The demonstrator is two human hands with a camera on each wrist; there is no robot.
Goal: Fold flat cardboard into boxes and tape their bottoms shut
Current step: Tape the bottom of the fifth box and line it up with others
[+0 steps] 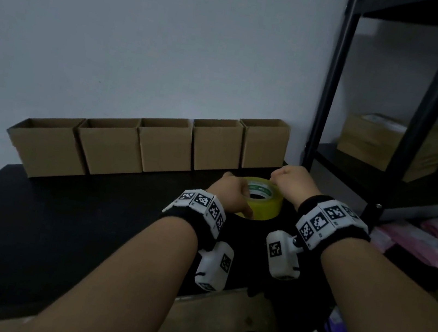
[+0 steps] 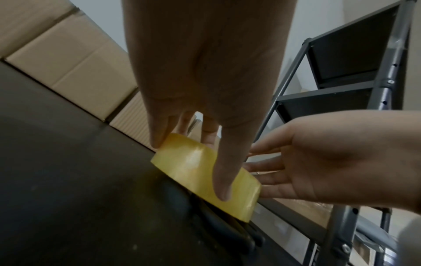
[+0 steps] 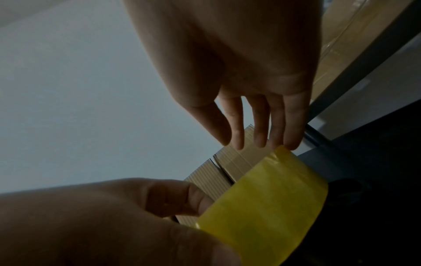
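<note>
- Your head camera looks forward and down from above your forearms, taking in the black tabletop (image 1: 32,216), the row of boxes (image 1: 157,147) along the wall and the shelving rack (image 1: 432,113) at right.
- Your left wrist camera sits low and close behind the left hand (image 2: 205,72), facing along it to the tape roll (image 2: 196,167).
- Your right wrist camera looks along the right hand (image 3: 246,63), very near.
- All three views share the tape roll and both hands.
</note>
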